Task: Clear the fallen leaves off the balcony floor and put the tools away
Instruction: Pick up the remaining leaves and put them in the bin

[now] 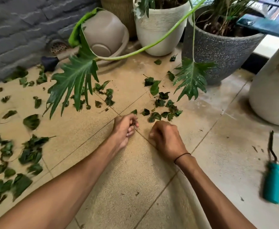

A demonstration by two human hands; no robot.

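The beige mat [119, 171] spreads over most of the tiled floor [226, 154] from the centre out to nine o'clock, and it looks like thin woven cloth: light, limp, likely to sag if lifted by one edge. Its near corner sits at the centre of the view, where both hands work. The left hand [124, 129] has its fingers curled tight at that edge, and the right hand [166, 138] is bunched into a fist beside it; both seem to pinch the fabric, though the pinch itself is hidden under the knuckles. Taking it by corners and folding inward would, I judge, keep the load from spilling.

The leaves [31, 152] lie thickest at eight to nine o'clock, with a smaller cluster [162, 111] just above the hands at twelve (weightless, dry-looking, apt to slide or blow off).

A teal-handled hand tool [272, 180] lies on bare tile at four o'clock, well apart from the hands; stiff, best taken by the handle.

No brand, label or writing is readable anywhere.
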